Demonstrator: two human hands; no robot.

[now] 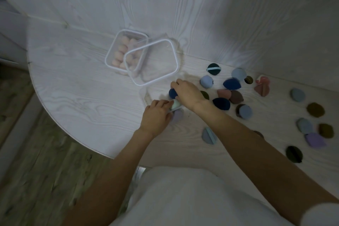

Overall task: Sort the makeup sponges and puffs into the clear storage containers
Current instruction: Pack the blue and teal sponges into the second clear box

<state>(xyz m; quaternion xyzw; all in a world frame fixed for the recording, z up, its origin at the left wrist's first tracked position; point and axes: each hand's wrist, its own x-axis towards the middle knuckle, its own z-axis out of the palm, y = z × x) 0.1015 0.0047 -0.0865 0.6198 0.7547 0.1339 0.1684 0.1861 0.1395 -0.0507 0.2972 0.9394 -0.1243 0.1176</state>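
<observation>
Pale whitewashed wood grain everywhere: a rounded bench (pixel 77 86) butts into a matching panelled wall (pixel 183 2), with grey-green plank flooring (pixel 33 170) down at the left.

Two clear storage containers with rounded corners and white rims sit mid-bench. The rear container (pixel 111 49) holds a row of peach sponges (pixel 121 51), soft and egg-shaped; the exact count is hard to tell through the plastic. The front container (pixel 156 77) leans across its corner, overlapping it.

Down to the hands. The left hand (pixel 156 115) has its grip curled around a mint-green puff (pixel 176 105), with a lilac puff (pixel 178 115) just beside it on the bench. The right hand (pixel 187 91) crosses above, grip clasped on a navy sponge (pixel 172 93).

To the right, roughly twenty loose puffs and sponges lie scattered, matte and velvety: a dark teal puff (pixel 214 69) with a pale strap, a light blue puff (pixel 206 81), a navy teardrop sponge (pixel 232 83), a pink sponge (pixel 224 93), olive puff (pixel 315 109), purple puff (pixel 315 140).
</observation>
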